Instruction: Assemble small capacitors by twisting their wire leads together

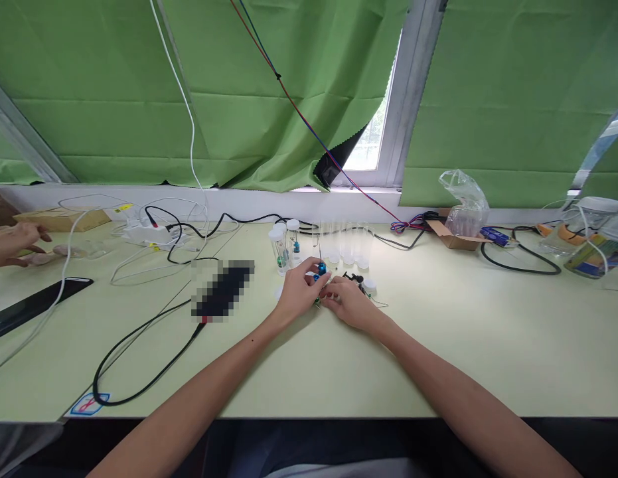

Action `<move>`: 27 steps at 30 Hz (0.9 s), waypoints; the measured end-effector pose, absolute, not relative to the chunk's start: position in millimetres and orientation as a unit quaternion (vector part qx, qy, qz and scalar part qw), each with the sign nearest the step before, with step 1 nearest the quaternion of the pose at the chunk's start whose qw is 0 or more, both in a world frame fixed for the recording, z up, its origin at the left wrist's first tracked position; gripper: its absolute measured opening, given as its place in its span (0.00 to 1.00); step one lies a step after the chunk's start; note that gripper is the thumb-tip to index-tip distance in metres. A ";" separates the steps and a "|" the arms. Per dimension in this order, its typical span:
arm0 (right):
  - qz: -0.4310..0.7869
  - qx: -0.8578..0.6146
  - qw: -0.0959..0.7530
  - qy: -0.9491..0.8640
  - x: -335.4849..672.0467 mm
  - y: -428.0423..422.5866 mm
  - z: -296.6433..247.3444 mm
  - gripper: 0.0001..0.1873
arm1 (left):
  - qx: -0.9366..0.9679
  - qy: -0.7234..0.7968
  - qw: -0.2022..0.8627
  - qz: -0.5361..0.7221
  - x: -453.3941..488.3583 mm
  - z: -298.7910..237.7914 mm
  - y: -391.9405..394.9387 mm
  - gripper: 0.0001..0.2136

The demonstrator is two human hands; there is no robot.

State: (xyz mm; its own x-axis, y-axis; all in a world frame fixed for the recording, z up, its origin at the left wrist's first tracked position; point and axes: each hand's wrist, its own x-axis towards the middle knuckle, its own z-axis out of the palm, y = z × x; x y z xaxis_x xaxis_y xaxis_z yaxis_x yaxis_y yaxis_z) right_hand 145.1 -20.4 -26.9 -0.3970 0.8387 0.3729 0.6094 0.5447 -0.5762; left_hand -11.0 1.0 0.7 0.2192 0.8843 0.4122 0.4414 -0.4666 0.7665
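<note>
Well, lidded tubes [279, 247] stand behind our left hand [303, 287], with blue and green bits [297, 247] inside. More clear tubes [348, 247] stand to the right. Our left hand pinches a blue piece [322, 268] in front of them. Our right hand [349, 300] curls just beside it; we cannot tell if it grips anything.

Small pc [322, 268] blue; caps [293, 224] wht; curtain [289, 119] grn; tbl [488, 325] pale yel-grn.
</note>
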 end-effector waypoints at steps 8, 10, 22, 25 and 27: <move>0.171 -0.437 0.321 -0.823 140.3 -20.4 -26.6 0.03 | 0.746 0.445 0.262 0.420 -11.9 -1.3 3.3 0.13; 0.163 -0.432 0.319 -0.828 139.4 -19.8 -27.0 0.03 | 0.745 0.440 0.273 0.420 -11.9 -1.2 3.2 0.13; 0.148 -0.432 0.304 -0.836 138.9 -23.3 -22.5 0.08 | 0.708 0.413 0.382 0.427 -11.4 -1.6 4.5 0.17; 0.148 -0.433 0.304 -0.836 138.8 -24.3 -21.3 0.08 | 0.704 0.395 0.410 0.425 -11.9 -0.4 4.6 0.18; 0.150 -0.431 0.307 -0.835 139.1 -24.5 -20.9 0.08 | 0.705 0.383 0.425 0.419 -12.4 0.9 3.8 0.19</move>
